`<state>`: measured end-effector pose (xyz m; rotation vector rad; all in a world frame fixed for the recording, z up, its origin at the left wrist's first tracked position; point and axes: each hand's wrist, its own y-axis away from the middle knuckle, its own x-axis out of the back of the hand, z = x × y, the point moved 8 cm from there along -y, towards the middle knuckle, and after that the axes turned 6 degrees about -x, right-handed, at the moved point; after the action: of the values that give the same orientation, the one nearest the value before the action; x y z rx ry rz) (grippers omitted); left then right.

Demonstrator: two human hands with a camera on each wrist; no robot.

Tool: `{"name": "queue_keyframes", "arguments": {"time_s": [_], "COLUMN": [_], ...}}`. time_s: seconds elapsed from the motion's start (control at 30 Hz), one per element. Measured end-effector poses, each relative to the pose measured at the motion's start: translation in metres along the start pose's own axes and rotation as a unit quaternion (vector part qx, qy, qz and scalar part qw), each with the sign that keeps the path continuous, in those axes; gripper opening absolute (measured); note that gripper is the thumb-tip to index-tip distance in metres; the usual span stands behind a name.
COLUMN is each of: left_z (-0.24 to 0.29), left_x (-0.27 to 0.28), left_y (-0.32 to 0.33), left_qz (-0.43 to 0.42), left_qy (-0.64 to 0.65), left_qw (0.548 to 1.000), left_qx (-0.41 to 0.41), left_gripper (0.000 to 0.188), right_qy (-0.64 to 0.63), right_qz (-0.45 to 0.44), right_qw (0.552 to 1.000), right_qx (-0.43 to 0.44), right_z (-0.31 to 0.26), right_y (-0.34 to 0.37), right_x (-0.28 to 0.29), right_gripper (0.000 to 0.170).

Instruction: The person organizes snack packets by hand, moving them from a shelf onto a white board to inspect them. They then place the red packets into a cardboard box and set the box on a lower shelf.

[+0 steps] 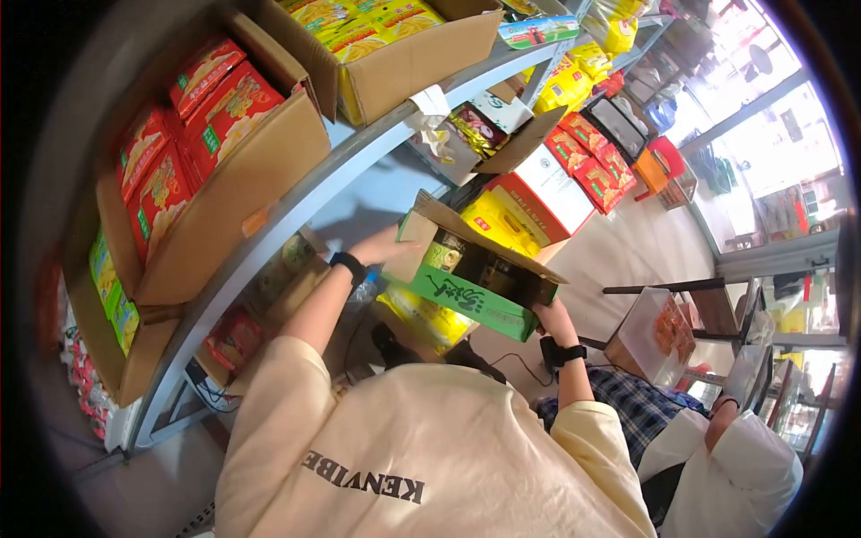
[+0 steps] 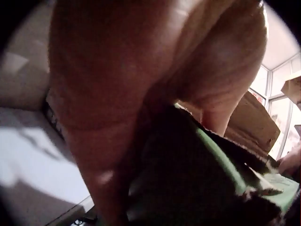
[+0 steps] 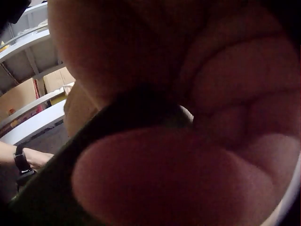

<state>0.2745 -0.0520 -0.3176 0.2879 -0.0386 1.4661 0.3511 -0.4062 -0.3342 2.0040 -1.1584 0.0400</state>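
Observation:
A green open-topped cardboard box (image 1: 489, 312) with dark printed characters is held up between my two hands, its brown flaps standing raised. Inside lie a few packaged items (image 1: 444, 251) at the left, and the right part is in dark shadow. My left hand (image 1: 387, 247) grips the box's left end by a flap. In the left wrist view, fingers and thumb (image 2: 221, 84) straddle the green edge. At the right end, my right hand (image 1: 558, 323) holds the corner. Its thumb (image 3: 155, 174) presses the green wall in the right wrist view, with the fingers on the other side.
A curved metal shelf (image 1: 296, 202) runs along the left, bearing cartons of red packets (image 1: 224, 112) and yellow packets (image 1: 377, 31). Ahead stands a red-and-white carton (image 1: 543, 193). Yellow packages (image 1: 426, 318) sit below the box. Another person (image 1: 735, 466) is at the right.

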Motion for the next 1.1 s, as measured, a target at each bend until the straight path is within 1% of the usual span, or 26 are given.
{"name": "queue_keyframes", "arguments": {"time_s": [0.07,0.1,0.13,0.17,0.2,0.23,0.27,0.3,0.33,0.37,0.43,0.47,0.5,0.53,0.57,0.6,0.63,0.67,0.73,0.77,0.8,0.87,0.97,1.07,1.1], "left_z": [0.002,-0.012,-0.023,-0.031,-0.030,-0.008,-0.008,-0.009,-0.010,-0.013,-0.021,-0.023,-0.022,-0.020,-0.081,-0.111,-0.096,-0.081,-0.087,-0.091,-0.082,-0.047,-0.038,-0.042,-0.044], "left_x": [0.005,0.010,0.017,0.022,0.026,0.024,0.022,0.022,0.022,0.022,0.025,0.018,0.010,0.007,0.005,0.003,0.002,0.000,0.006,0.007,0.004,0.005,0.009,0.009,0.008], "left_y": [0.001,-0.003,-0.005,-0.008,-0.009,-0.002,-0.001,0.000,0.001,-0.001,-0.002,-0.001,0.002,0.007,0.003,0.010,0.019,0.025,0.020,0.018,0.019,0.020,0.024,0.027,0.028], "left_qz": [-0.004,0.023,0.075,0.124,0.170,0.191,0.196,0.201,0.205,0.195,0.174,0.141,0.105,0.071,0.028,-0.020,-0.002,0.017,0.074,0.102,0.095,0.083,0.124,0.109,0.118], "left_qy": [-0.025,-0.057,-0.158,-0.258,-0.355,-0.309,-0.300,-0.291,-0.283,-0.289,-0.302,-0.228,-0.151,-0.073,-0.105,-0.180,-0.144,-0.108,-0.207,-0.255,-0.251,-0.245,-0.318,-0.300,-0.298], "left_qw": [1.000,0.997,0.984,0.958,0.919,0.930,0.931,0.933,0.934,0.933,0.931,0.961,0.983,0.995,0.994,0.982,0.984,0.981,0.964,0.951,0.950,0.947,0.927,0.930,0.930], "left_qx": [0.009,0.039,0.039,0.037,0.035,0.057,0.064,0.071,0.078,0.087,0.104,0.064,0.024,-0.017,-0.022,0.051,0.105,0.159,0.150,0.145,0.161,0.188,0.157,0.182,0.183], "left_gripper": [0.047,0.039,0.036,0.033,0.029,0.028,0.028,0.028,0.028,0.029,0.031,0.033,0.035,0.037,0.044,0.039,0.037,0.035,0.033,0.033,0.033,0.035,0.035,0.035,0.034], "right_qy": [0.003,0.005,0.007,0.007,0.006,0.005,0.062,0.117,0.171,0.145,0.143,0.140,0.145,0.147,0.149,0.151,0.155,0.169,0.194,0.203,0.238,0.360,0.439,0.448,0.442], "right_qz": [0.007,0.015,0.024,0.034,0.045,0.057,0.136,0.214,0.288,0.228,0.161,0.126,0.090,0.119,0.147,0.175,0.252,0.299,0.386,0.327,0.252,0.196,0.194,0.078,0.078], "right_qw": [1.000,1.000,1.000,0.999,0.999,0.998,0.985,0.957,0.914,0.953,0.976,0.982,0.985,0.981,0.975,0.967,0.948,0.922,0.853,0.853,0.849,0.821,0.779,0.795,0.790], "right_qx": [-0.001,0.001,0.003,0.004,0.005,0.006,0.082,0.157,0.228,0.134,0.041,-0.006,0.007,0.040,0.074,0.107,0.121,0.179,0.291,0.352,0.398,0.397,0.404,0.402,0.418], "right_z": [-0.005,-0.014,-0.020,-0.024,-0.026,-0.027,-0.032,-0.043,-0.056,-0.041,-0.028,-0.018,0.013,0.012,0.008,0.001,-0.025,-0.044,-0.069,-0.076,-0.090,-0.102,-0.081,-0.064,-0.068], "right_y": [0.001,0.009,0.017,0.023,0.029,0.032,0.038,0.053,0.069,0.066,0.060,0.059,0.039,0.045,0.052,0.058,0.084,0.103,0.137,0.141,0.148,0.138,0.096,0.078,0.081], "right_x": [-0.001,-0.002,-0.003,-0.002,-0.002,-0.001,0.006,0.009,0.010,0.009,0.002,-0.002,-0.010,-0.008,-0.008,-0.010,-0.003,-0.003,-0.008,-0.025,-0.046,-0.082,-0.105,-0.115,-0.113], "right_gripper": [0.025,0.023,0.020,0.025,0.029,0.034,0.042,0.050,0.059,0.078,0.084,0.087,0.095,0.096,0.097,0.098,0.089,0.083,0.071,0.059,0.054,0.046,0.036,0.029,0.025]}}
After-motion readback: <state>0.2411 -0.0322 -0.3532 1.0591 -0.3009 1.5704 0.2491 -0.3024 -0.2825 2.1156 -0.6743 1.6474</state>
